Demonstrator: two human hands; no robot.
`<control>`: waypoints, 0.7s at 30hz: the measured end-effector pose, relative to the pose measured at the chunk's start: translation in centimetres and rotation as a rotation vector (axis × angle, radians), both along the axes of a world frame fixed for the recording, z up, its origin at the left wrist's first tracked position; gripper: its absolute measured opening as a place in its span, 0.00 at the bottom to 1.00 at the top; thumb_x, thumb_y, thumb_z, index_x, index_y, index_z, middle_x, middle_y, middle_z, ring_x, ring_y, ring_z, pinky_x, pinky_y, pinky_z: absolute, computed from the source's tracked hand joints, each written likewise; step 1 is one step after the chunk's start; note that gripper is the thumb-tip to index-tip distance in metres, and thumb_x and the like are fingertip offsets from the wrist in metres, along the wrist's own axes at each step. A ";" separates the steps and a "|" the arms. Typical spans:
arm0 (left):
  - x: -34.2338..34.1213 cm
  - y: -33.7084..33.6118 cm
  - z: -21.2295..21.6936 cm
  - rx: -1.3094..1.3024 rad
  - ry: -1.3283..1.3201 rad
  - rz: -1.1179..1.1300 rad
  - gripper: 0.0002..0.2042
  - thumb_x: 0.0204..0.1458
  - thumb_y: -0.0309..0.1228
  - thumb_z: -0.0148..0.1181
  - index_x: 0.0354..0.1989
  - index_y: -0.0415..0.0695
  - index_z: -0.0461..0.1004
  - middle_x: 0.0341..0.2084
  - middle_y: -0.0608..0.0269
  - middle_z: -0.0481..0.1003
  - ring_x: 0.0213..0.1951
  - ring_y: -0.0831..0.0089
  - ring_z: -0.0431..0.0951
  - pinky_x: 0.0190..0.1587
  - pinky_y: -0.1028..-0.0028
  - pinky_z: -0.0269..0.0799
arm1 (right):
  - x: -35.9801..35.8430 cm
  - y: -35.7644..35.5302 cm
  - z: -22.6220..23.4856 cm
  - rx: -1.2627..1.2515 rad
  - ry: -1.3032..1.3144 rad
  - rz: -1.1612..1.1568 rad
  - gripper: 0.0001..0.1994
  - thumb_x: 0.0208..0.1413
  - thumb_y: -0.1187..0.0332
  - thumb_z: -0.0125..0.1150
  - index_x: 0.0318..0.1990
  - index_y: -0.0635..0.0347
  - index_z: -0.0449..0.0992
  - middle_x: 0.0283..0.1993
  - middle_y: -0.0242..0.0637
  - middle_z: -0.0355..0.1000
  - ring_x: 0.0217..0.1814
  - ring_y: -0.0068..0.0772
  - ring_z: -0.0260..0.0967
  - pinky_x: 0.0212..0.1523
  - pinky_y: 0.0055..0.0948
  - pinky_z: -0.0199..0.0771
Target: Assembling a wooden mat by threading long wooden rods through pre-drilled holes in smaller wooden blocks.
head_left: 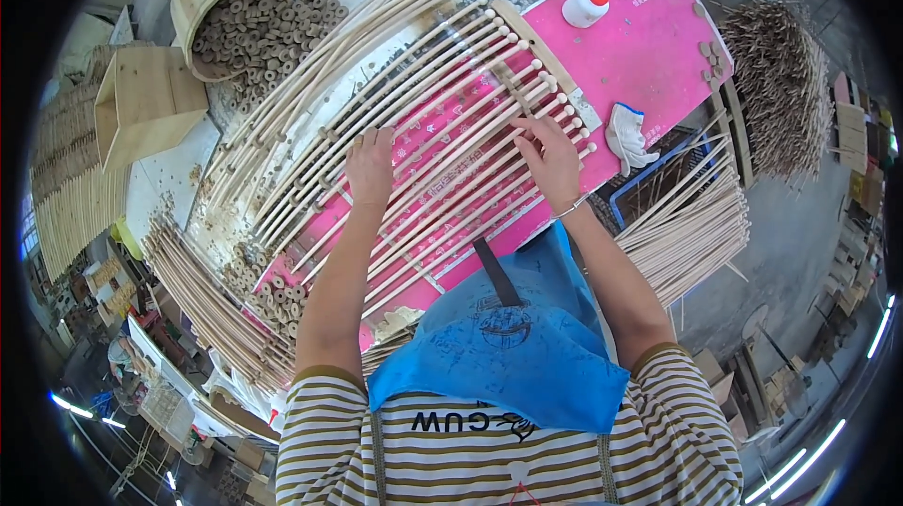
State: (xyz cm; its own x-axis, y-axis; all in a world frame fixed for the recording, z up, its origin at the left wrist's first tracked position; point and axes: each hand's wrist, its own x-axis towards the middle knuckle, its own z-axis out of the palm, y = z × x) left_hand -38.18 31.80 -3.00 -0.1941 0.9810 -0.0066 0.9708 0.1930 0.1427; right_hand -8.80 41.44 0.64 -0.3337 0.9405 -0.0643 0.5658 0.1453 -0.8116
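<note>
Slim, pale ball-tipped rods (461,160) lie slanting, side by side, roughly parallel.

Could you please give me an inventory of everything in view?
Ball-tipped rods: many, pale, across the pink sheet
Pink sheet: one, pink, centre to upper right
Rings: many, brown, in and around the tub
Tub: one, pale wood, tipped, upper left
Wooden box: one, tan, left
Bottle: one, white, red cap, upper right
Glove: one, white, beside the right hand
Rod bundle: one, pale, lower right
Bristling stack: one, brown, far right
Background clutter: uncountable, mixed, edges
Apron: one, blue, worn
Left hand, right hand: two, bare, at the rods
</note>
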 end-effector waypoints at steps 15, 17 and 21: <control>-1.1 -13.0 16.2 0.022 -0.199 0.062 0.19 0.58 0.34 0.63 0.59 0.49 0.77 0.51 0.59 0.76 0.54 0.56 0.74 0.56 0.59 0.69 | -6.2 0.6 5.2 -0.855 0.722 -0.028 0.18 0.69 0.54 0.57 0.38 0.59 0.83 0.24 0.24 0.72 0.24 0.13 0.68 0.26 0.16 0.67; -2.9 -15.4 16.7 0.017 -0.198 0.128 0.20 0.59 0.33 0.62 0.61 0.47 0.75 0.53 0.55 0.76 0.54 0.53 0.76 0.56 0.58 0.70 | -5.0 1.5 5.6 -0.849 0.715 -0.051 0.18 0.71 0.54 0.54 0.40 0.58 0.82 0.26 0.22 0.72 0.26 0.13 0.66 0.29 0.16 0.67; -4.0 -18.3 16.2 -0.215 -0.601 0.239 0.21 0.60 0.32 0.61 0.63 0.45 0.72 0.51 0.51 0.78 0.52 0.51 0.78 0.54 0.58 0.73 | -5.6 0.9 5.7 -0.854 0.696 -0.036 0.18 0.70 0.53 0.55 0.39 0.58 0.82 0.26 0.23 0.72 0.26 0.13 0.67 0.28 0.16 0.67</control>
